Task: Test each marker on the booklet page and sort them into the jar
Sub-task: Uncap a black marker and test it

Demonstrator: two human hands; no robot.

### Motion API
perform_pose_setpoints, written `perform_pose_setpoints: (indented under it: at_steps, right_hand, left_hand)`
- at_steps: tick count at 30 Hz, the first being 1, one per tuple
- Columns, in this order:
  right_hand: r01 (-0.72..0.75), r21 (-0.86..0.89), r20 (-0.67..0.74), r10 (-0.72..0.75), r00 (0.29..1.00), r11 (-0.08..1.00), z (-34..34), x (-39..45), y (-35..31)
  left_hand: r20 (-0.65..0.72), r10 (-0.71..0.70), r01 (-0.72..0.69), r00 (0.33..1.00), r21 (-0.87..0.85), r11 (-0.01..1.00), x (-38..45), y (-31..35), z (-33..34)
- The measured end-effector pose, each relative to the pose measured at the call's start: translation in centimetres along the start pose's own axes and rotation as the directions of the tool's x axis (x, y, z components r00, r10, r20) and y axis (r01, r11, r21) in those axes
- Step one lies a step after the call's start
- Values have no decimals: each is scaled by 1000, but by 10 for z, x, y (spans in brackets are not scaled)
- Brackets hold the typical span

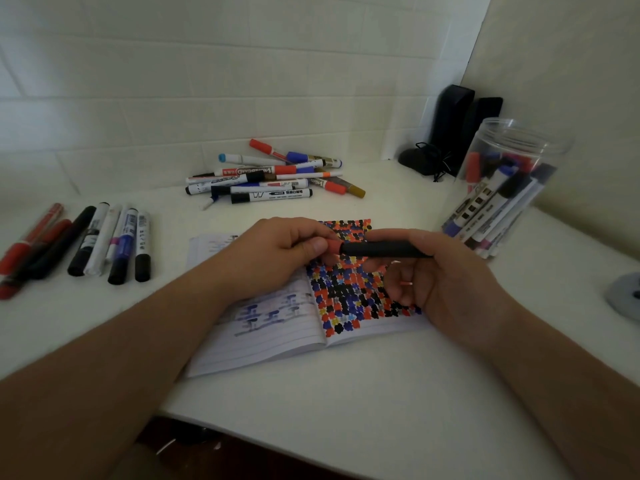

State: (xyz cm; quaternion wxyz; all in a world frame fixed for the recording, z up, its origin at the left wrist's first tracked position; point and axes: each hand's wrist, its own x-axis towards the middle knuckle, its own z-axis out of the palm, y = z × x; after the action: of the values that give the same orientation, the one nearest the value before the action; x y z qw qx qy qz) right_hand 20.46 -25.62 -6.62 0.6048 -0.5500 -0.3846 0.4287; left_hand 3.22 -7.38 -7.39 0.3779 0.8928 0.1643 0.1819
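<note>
White counter under tiled wall, frame centre: left hand (pixel 277 252) pinching red cap (pixel 333 246), right hand (pixel 440 275) gripping black marker (pixel 384 250), long axis level left-right above booklet (pixel 277 344); jar (pixel 509 188) upper right, nearer right hand; piles (pixel 266 174) behind.

booklet (pixel 277 344): middle hidden by hands | grey object (pixel 625 296): cut by right edge, unidentifiable
</note>
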Motion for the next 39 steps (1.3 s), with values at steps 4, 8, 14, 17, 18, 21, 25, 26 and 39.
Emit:
perform_pose_setpoints:
  at_steps: [4,8,14,17,18,21,25,26,39]
  right_hand:
    - [107,-162,-146,-131,981,981,-7,1,1]
    - [115,-213,-151,-149,977,970,-8,0,1]
    - [155,-475,-109,-233,966,866,-7,-4,0]
    - [154,-708,-78,-293,953,689,-9,-4,3]
    - [155,-755,-64,-306,950,637,-8,-4,3]
    - [181,-796,-24,-329,944,578,-3,-3,5]
    - [183,-771,-13,-302,953,609,-1,3,6]
    - [186,-770,-12,-305,952,611,-1,4,7]
    - [143,-661,-129,-299,946,737,-4,-13,-10]
  left_hand:
    - [-22,-15,12,1000,-126,992,0,-1,-2]
    - [-23,-20,16,1000,-143,990,0,-1,-1]
    - [-50,-35,27,998,-147,989,0,-1,-2]
    - [-50,-44,35,998,-171,985,0,-1,-2]
    - [-52,-41,32,998,-166,986,0,-1,-2]
    - [-63,-21,13,998,-119,993,2,-4,-1]
    - [-91,0,-5,996,-54,999,5,-9,0]
    - [-108,12,-16,994,-39,999,5,-9,0]
    - [-16,16,-16,1000,-14,1000,3,-8,2]
